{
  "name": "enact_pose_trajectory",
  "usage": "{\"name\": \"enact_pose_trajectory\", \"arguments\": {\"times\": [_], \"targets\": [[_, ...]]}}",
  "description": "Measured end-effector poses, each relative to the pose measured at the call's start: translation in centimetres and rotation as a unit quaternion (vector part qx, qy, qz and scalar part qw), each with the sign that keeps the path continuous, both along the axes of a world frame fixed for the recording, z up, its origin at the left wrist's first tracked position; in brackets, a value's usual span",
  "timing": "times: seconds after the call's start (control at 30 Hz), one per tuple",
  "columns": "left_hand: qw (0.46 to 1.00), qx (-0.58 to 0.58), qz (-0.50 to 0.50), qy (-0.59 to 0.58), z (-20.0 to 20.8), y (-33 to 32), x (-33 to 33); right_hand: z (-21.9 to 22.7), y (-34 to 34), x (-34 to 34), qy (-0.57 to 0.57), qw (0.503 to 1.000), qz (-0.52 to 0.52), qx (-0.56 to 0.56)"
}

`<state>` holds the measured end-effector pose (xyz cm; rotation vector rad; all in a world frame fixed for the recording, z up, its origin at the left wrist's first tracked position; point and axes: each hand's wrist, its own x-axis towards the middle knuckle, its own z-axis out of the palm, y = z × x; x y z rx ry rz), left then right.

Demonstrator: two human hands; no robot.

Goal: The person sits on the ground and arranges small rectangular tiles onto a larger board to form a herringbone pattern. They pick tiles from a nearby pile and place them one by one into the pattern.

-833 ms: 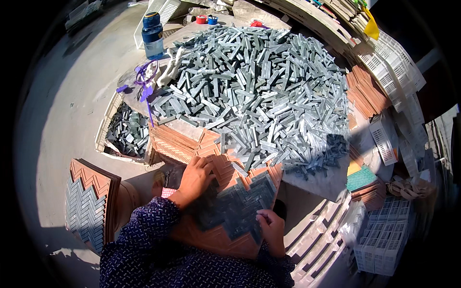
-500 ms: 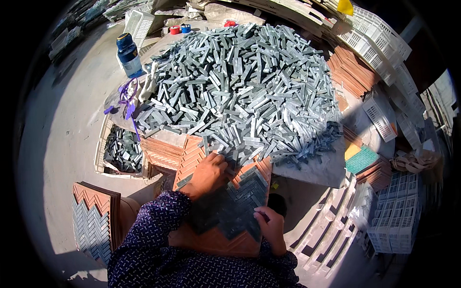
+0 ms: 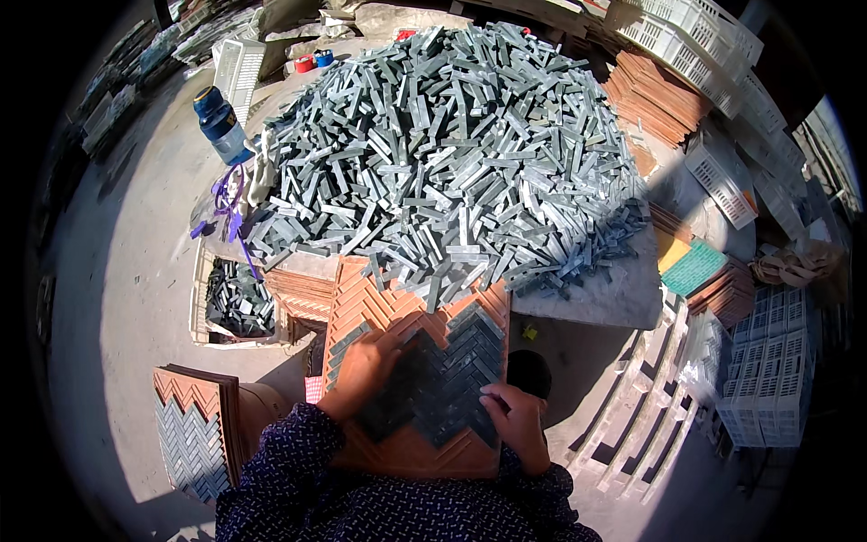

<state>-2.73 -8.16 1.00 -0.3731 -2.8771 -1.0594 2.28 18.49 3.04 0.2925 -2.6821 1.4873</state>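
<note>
An orange-brown grooved mold board [image 3: 361, 289] lies in front of me, its near end close to my body. Dark stone strips [image 3: 424, 379] fill its middle in a herringbone pattern; orange grooves show bare at the far and near ends. My left hand [image 3: 363, 372] is over the left part of the pattern, fingers curled and close together on the strips. Anything under its fingertips is hidden. My right hand [image 3: 517, 420] grips the board's right edge, thumb over the strips. Just beyond the board rises a large heap of loose grey stone strips [image 3: 452, 154].
A white crate of darker strips [image 3: 200, 298] stands left. Stacked boards [image 3: 194, 425] stand lower left, one faced with herringbone strips. A blue bottle [image 3: 219, 126] stands beside the heap. At right are a pallet [image 3: 632, 406], white crates [image 3: 768, 379] and more orange boards [image 3: 657, 95].
My left hand has drawn back from the heap's near edge toward me, onto the patterned strips. My right hand stays at the board's right edge. The whole view has shifted slightly.
</note>
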Motion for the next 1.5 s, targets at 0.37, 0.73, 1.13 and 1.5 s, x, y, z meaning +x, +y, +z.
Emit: {"name": "enact_pose_trajectory", "arguments": {"times": [0.37, 0.73, 1.13, 1.5], "targets": [[0.999, -0.013, 0.047, 0.001, -0.9, 0.8, 0.3, 0.0, 0.5, 0.5, -0.041, 0.999, 0.001, -0.005], [0.998, -0.006, 0.058, 0.010, -0.4, 1.5, 0.6, 0.5, 0.0, 0.3, -0.032, 0.999, 0.008, 0.023], [0.990, -0.130, 0.012, 0.053, -0.8, 2.1, 0.0, 0.9, -1.0, -1.4, -0.026, 0.999, 0.029, -0.025], [0.990, 0.000, 0.105, 0.097, -0.7, 5.4, -8.4, 0.8, -2.9, -2.7, 0.008, 0.998, 0.053, -0.038]]}}
